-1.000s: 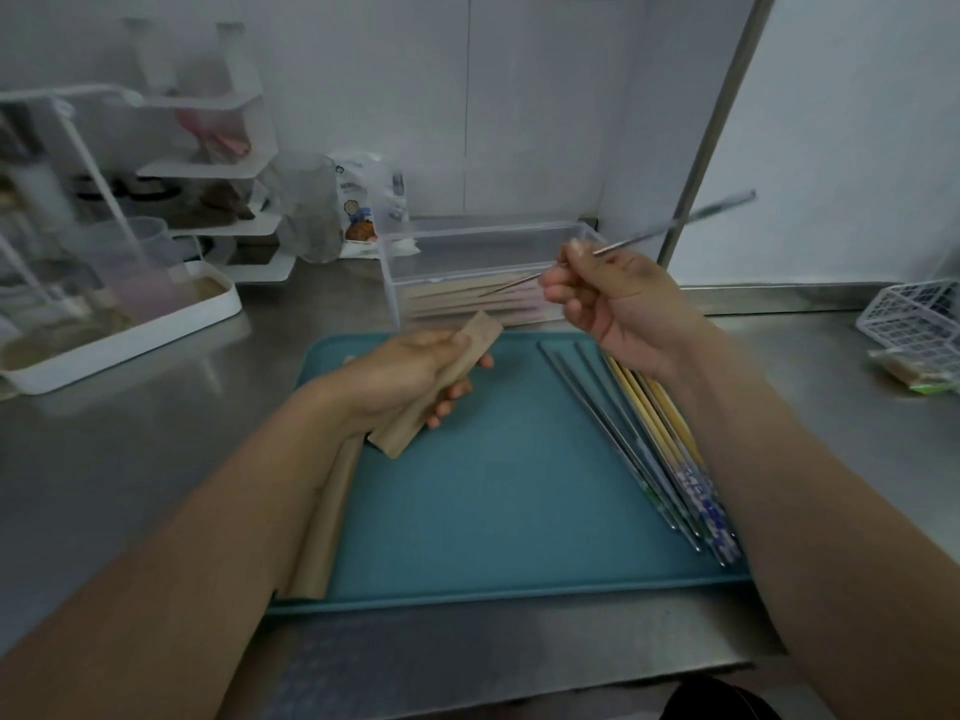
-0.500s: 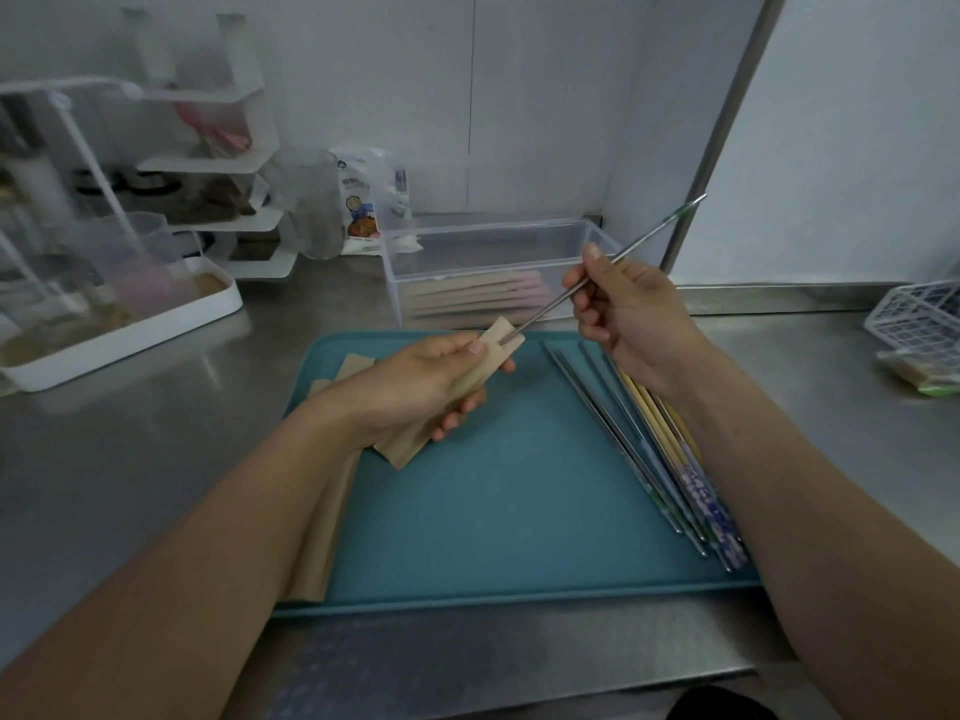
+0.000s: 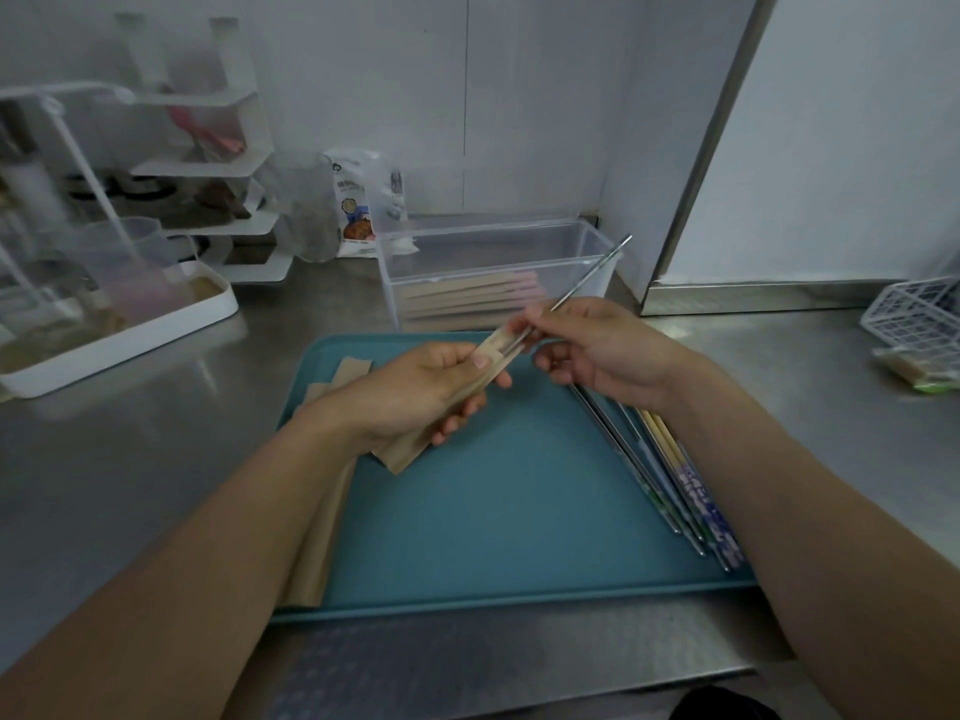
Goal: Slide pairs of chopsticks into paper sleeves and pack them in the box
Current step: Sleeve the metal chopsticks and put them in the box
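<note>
Head view, step: sleeving. Metal chopstick pair (image 3: 584, 280), tips just inside paper sleeve (image 3: 485, 358) mouth, pinched by right hand (image 3: 602, 350) fingers; left hand (image 3: 415, 392) fingers curl around the sleeve. Beyond the fingers: box (image 3: 493, 272) with sleeved pairs. Next, likely: push straight, sleeve steady.

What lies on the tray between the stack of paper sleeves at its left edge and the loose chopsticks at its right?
In the head view, only bare teal tray lies between the stacked paper sleeves and the loose chopsticks.
</note>
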